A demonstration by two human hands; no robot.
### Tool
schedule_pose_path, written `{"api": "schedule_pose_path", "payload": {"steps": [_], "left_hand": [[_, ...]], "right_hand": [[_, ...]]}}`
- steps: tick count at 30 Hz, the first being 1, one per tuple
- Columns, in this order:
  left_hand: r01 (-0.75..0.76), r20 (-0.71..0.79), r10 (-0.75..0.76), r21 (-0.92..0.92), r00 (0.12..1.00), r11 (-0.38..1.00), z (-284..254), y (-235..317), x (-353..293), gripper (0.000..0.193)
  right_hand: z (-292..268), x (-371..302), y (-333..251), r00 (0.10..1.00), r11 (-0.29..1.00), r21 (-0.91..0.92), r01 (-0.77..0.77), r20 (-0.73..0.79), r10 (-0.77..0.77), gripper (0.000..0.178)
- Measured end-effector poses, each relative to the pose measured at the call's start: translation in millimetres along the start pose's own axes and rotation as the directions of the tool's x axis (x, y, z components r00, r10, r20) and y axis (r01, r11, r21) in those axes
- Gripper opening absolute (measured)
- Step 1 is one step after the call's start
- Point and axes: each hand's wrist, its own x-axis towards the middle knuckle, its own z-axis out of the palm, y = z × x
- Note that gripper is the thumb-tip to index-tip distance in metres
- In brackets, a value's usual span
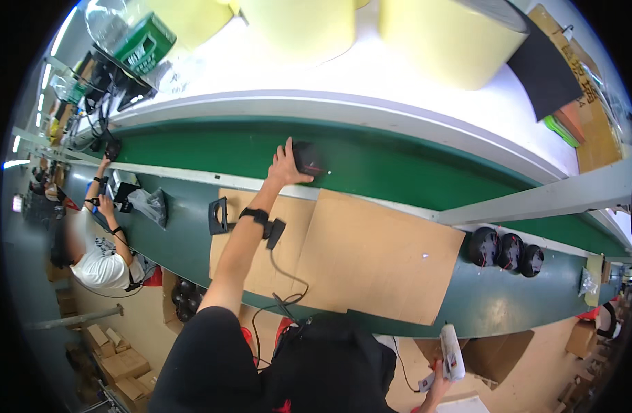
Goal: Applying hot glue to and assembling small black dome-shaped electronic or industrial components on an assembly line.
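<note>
Head view, which I follow remotely: I judge the work partway, with three black domes lined up on the desk at right, perhaps done, and another black dome left to handle at upper centre, on the green strip. The left hand spreads against its left side, whether gripping I cannot tell; the right hand, lower right, well apart, clutches a white elongated object.

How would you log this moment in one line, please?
left hand: touching black round part over green strip | right hand: holding white cylindrical item | cardboard: flat on bench
</note>
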Motion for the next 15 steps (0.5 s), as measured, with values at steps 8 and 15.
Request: {"api": "schedule_pose_path", "payload": {"steps": [8, 15], "left_hand": [[-0.512, 0.131, 0.527, -0.128, 0.840, 0.849, -2.5, 25.4, -87.2, 0.132], [-0.596, 0.271, 0.648, -0.254, 0.712, 0.762, 7.0, 14.9, -190.4, 0.115]], "right_hand": [[82.9, -11.7, -100.0, 0.969, 0.967, -0.194, 0.167, 0.213, -0.125, 0.028], [169.7, 9.4, -165.1, 0.778, 0.856, -0.270, 0.441, 0.590, -0.215, 0.019]]}}
